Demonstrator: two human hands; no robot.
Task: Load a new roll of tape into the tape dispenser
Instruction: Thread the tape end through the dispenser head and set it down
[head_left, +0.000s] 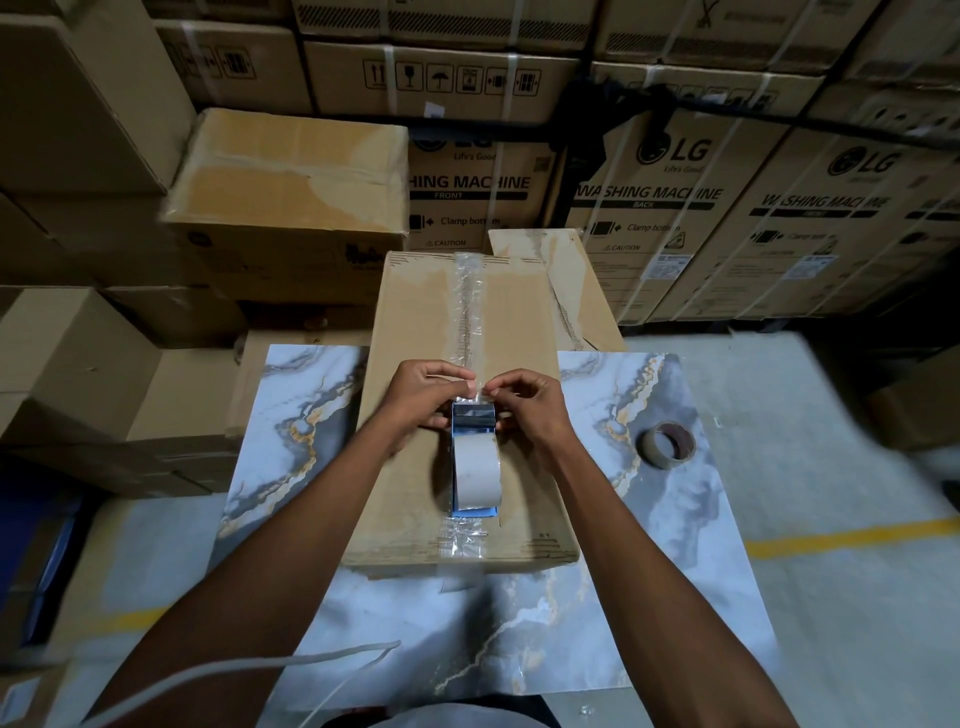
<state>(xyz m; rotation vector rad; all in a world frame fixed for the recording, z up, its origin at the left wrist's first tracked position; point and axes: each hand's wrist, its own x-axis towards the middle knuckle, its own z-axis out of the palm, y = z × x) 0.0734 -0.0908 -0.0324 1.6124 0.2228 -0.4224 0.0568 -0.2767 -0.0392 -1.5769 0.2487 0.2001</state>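
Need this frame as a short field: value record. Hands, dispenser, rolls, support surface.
left hand: pinching the tape end at the dispenser's front
right hand: pinching the same tape end, opposite side
tape dispenser: blue, resting on the cardboard box
tape roll: seated in the dispenser
near-empty roll: apart, on the marble-patterned table, right of the box

Two bare forearms reach into view from the lower edge, with no sleeves, watch or bracelet on them; the bare left hand (421, 397) and bare right hand (530, 410) carry no gloves and no rings; a strip of dark clothing (353, 719) shows at the bottom edge.
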